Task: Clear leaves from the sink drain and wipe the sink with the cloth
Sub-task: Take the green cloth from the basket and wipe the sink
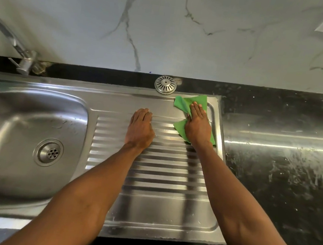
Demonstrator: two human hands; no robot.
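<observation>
Cloth (186,105): green, crumpled flat on the far right corner of the drainboard (160,184), just short of its raised right rim. Right hand (197,125) lies on top of it, fingers straight and together, palm pressing down. No pinch, no curl round the fabric; it is a flat push. Cloth sticks out beyond the fingertips toward the wall and out from under the palm on both sides.

Left hand (140,127) rests flat on the ribs just left of the cloth, fingers straight, holding nothing. Reads as a brace.

Key relation: the cloth sits at the right end of the steel, and everything unwiped lies left of it. Ribs run left-right, so the natural stroke is along them, toward the basin (10,126). Right hand is the one on the cloth; left hand sits directly in that stroke path and would need to lift or slide first.

Drain (48,152): well to the left, in the basin floor, holes look open, no leaves that I can see. Strainer cap (165,84) sits off it, on the black ledge just behind the cloth.

Judgement: leaf step looks done; wipe in hand, basin likely left to do.

Tap (23,61) at far left, black counter (284,170) to the right.
</observation>
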